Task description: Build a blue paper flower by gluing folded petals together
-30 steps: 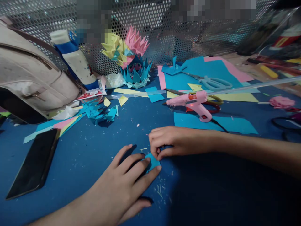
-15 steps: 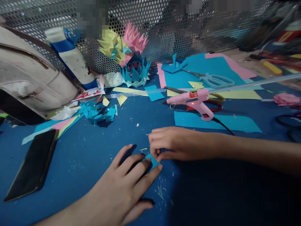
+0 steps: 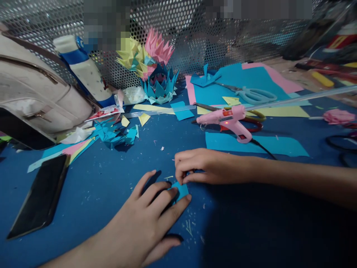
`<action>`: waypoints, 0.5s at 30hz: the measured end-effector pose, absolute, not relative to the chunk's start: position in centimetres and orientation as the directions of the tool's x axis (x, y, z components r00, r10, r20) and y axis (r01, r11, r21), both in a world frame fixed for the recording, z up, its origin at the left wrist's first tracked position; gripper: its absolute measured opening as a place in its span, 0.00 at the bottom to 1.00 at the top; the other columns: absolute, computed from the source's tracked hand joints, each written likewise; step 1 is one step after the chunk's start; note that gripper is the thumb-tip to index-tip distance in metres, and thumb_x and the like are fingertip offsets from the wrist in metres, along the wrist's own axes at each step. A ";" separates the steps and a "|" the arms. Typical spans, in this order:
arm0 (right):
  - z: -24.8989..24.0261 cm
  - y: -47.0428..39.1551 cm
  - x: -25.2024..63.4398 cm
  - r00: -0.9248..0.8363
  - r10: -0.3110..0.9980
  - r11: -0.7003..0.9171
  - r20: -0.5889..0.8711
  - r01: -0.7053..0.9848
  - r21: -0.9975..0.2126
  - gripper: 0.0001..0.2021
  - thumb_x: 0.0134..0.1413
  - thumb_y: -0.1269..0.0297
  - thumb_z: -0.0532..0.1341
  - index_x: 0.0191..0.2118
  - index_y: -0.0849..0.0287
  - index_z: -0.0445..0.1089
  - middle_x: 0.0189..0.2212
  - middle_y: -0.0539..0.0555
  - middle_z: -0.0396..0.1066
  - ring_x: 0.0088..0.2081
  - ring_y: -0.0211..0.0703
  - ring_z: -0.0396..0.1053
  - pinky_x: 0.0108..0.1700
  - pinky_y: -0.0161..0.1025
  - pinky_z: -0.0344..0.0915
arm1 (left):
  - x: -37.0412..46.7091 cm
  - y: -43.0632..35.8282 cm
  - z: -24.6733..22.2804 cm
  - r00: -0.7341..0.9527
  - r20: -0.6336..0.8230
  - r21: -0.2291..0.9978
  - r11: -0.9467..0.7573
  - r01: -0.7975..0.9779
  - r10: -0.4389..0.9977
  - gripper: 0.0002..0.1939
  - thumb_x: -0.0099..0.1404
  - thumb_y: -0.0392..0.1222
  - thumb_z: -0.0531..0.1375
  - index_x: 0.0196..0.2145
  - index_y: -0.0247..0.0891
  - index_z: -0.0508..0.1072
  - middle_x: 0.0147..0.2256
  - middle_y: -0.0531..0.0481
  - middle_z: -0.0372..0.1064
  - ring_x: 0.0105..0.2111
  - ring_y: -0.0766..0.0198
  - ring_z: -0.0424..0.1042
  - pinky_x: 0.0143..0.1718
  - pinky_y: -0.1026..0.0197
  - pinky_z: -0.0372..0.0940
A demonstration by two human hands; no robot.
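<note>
A small piece of blue paper (image 3: 182, 190) lies on the dark blue tabletop between my hands. My left hand (image 3: 150, 212) rests spread on the table, its fingertips pressing the paper's left and lower edges. Thumb and fingers of my right hand (image 3: 195, 165) are pinched together at the paper's upper edge. Part of the paper is hidden under my left fingers, so its folds do not show fully. Beyond my right hand lie a pink glue gun (image 3: 227, 119) with a glowing light and a strip of blue paper (image 3: 287, 146).
Blue-handled scissors (image 3: 256, 95) lie on coloured sheets at the back. Paper flowers (image 3: 160, 83) stand against the perforated metal panel. At left are a phone (image 3: 41, 197), a pale backpack (image 3: 41, 89), a bottle (image 3: 89, 74) and folded blue paper pieces (image 3: 111, 134).
My right hand has shifted slightly up and left along the paper's upper edge, and its fingers have straightened a little, showing more of the paper. My left hand has hardly moved.
</note>
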State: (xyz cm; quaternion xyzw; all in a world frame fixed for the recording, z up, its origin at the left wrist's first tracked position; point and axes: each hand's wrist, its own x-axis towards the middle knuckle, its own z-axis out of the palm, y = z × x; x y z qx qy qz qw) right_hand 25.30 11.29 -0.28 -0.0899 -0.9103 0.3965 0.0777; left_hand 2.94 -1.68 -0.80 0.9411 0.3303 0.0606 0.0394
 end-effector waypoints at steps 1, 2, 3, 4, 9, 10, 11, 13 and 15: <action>-0.3 11.4 25.4 -0.973 0.211 0.671 0.089 0.078 -0.737 0.06 0.64 0.71 0.59 0.38 0.61 0.74 0.36 0.53 0.68 0.39 0.38 0.68 0.43 0.34 0.62 | 2.9 -1.7 -0.8 0.774 0.086 0.120 -0.778 0.617 0.627 0.30 0.72 0.55 0.52 0.66 0.41 0.56 0.54 0.46 0.67 0.55 0.52 0.62 0.67 0.38 0.41; -0.3 11.6 25.4 -0.975 0.193 0.671 0.112 0.048 -0.740 0.07 0.64 0.71 0.59 0.38 0.60 0.74 0.36 0.53 0.68 0.40 0.38 0.68 0.43 0.33 0.62 | 2.9 -1.7 -0.8 0.774 0.085 0.127 -0.777 0.616 0.628 0.30 0.72 0.55 0.52 0.66 0.41 0.56 0.54 0.46 0.67 0.55 0.52 0.62 0.67 0.38 0.40; -0.4 11.7 25.5 -0.976 0.173 0.671 0.131 0.020 -0.741 0.07 0.64 0.71 0.58 0.39 0.59 0.75 0.37 0.53 0.68 0.40 0.37 0.68 0.43 0.33 0.62 | 2.9 -1.7 -0.9 0.773 0.084 0.133 -0.776 0.617 0.629 0.30 0.72 0.55 0.52 0.66 0.41 0.56 0.53 0.47 0.67 0.55 0.52 0.62 0.67 0.38 0.40; -0.4 11.8 25.5 -0.977 0.155 0.671 0.145 -0.004 -0.741 0.08 0.64 0.72 0.58 0.39 0.58 0.76 0.37 0.53 0.68 0.39 0.36 0.68 0.43 0.32 0.62 | 2.8 -1.7 -0.9 0.771 0.082 0.138 -0.774 0.618 0.631 0.30 0.72 0.55 0.52 0.66 0.42 0.56 0.53 0.47 0.67 0.55 0.52 0.62 0.67 0.38 0.40; -0.6 12.3 25.6 -0.978 0.133 0.626 0.161 -0.043 -0.779 0.08 0.63 0.68 0.60 0.42 0.58 0.77 0.39 0.55 0.69 0.40 0.36 0.69 0.42 0.31 0.63 | 2.8 -1.7 -0.9 0.770 0.068 0.143 -0.770 0.621 0.634 0.30 0.72 0.54 0.52 0.67 0.42 0.55 0.54 0.47 0.66 0.56 0.52 0.61 0.66 0.38 0.41; -0.6 12.3 25.6 -0.978 0.132 0.612 0.161 -0.047 -0.789 0.08 0.63 0.66 0.61 0.42 0.58 0.78 0.39 0.55 0.69 0.40 0.36 0.69 0.42 0.30 0.63 | 2.8 -1.6 -0.9 0.770 0.068 0.143 -0.770 0.622 0.634 0.30 0.72 0.54 0.52 0.67 0.42 0.55 0.54 0.47 0.66 0.56 0.52 0.61 0.66 0.38 0.41; -0.7 12.4 25.6 -0.978 0.130 0.602 0.161 -0.051 -0.797 0.08 0.63 0.65 0.61 0.41 0.58 0.78 0.39 0.54 0.69 0.40 0.36 0.69 0.41 0.30 0.63 | 2.8 -1.6 -0.8 0.770 0.066 0.143 -0.769 0.623 0.635 0.30 0.72 0.54 0.52 0.67 0.43 0.55 0.54 0.47 0.66 0.56 0.52 0.61 0.66 0.37 0.41; -0.8 12.4 25.5 -0.977 0.123 0.595 0.174 -0.068 -0.801 0.09 0.64 0.64 0.60 0.39 0.58 0.79 0.38 0.54 0.69 0.39 0.35 0.70 0.41 0.30 0.63 | 2.9 -1.6 -0.7 0.770 0.057 0.144 -0.768 0.624 0.636 0.30 0.72 0.55 0.52 0.67 0.43 0.55 0.53 0.47 0.66 0.55 0.52 0.62 0.66 0.37 0.43; -1.0 12.4 25.6 -0.974 0.112 0.617 0.197 -0.087 -0.782 0.10 0.65 0.64 0.59 0.37 0.57 0.79 0.38 0.54 0.69 0.39 0.34 0.70 0.40 0.29 0.63 | 2.9 -1.6 -0.5 0.774 0.045 0.143 -0.771 0.621 0.632 0.30 0.72 0.55 0.53 0.67 0.43 0.55 0.53 0.47 0.66 0.55 0.52 0.62 0.65 0.37 0.46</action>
